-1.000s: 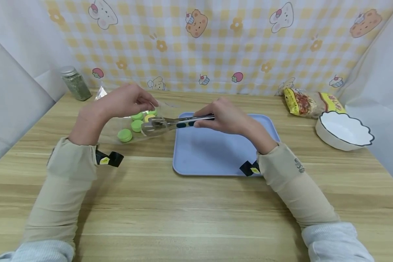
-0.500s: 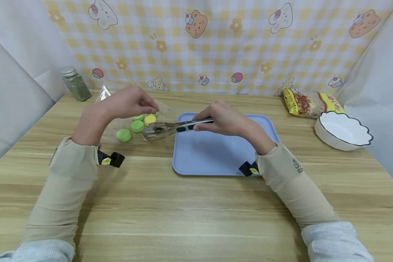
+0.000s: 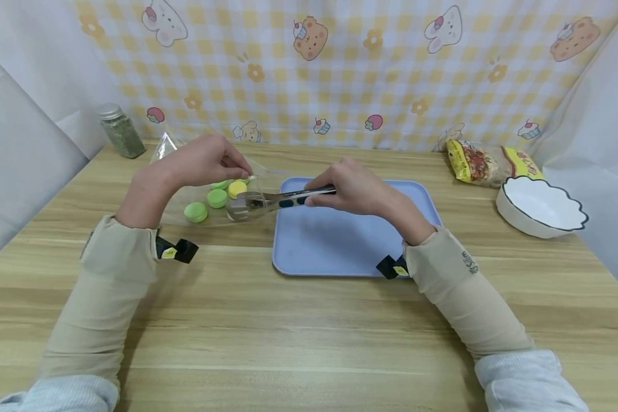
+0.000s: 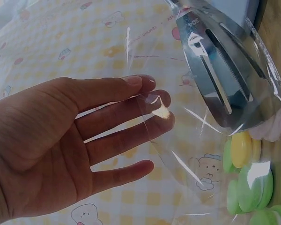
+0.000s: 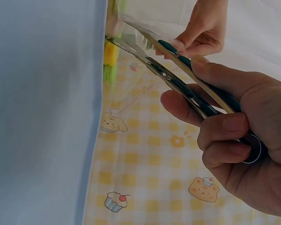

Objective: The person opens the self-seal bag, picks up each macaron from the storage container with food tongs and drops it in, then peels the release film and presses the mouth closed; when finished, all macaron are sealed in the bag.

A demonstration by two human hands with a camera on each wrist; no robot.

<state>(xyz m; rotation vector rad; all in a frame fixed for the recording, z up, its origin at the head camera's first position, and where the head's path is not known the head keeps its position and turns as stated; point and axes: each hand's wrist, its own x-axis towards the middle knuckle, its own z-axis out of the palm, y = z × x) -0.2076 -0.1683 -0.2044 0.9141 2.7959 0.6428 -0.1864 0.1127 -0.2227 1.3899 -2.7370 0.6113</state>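
My left hand (image 3: 203, 160) pinches the rim of a clear plastic bag (image 3: 177, 197) between thumb and fingertips, as the left wrist view shows. Green macarons (image 3: 195, 212) and a yellow macaron (image 3: 237, 189) lie inside it. My right hand (image 3: 347, 186) grips metal tongs (image 3: 288, 200) with dark inserts on the handles. Their head reaches left into the bag's mouth. A pale pink macaron (image 4: 273, 124) is at the tong tips in the left wrist view. In the right wrist view the tong arms stand apart with this pinkish macaron (image 5: 114, 26) at their ends; whether they touch it I cannot tell.
A blue tray (image 3: 319, 252) lies under the right hand. To the right stand a white scalloped bowl (image 3: 541, 209) and a yellow-printed food packet (image 3: 486, 163). A jar of green herbs (image 3: 121, 131) stands back left, before a checked curtain (image 3: 340, 74).
The tong head has shifted slightly toward the front of the table, uncovering more of the yellow macaron. My left hand has moved a little right with the bag's rim.
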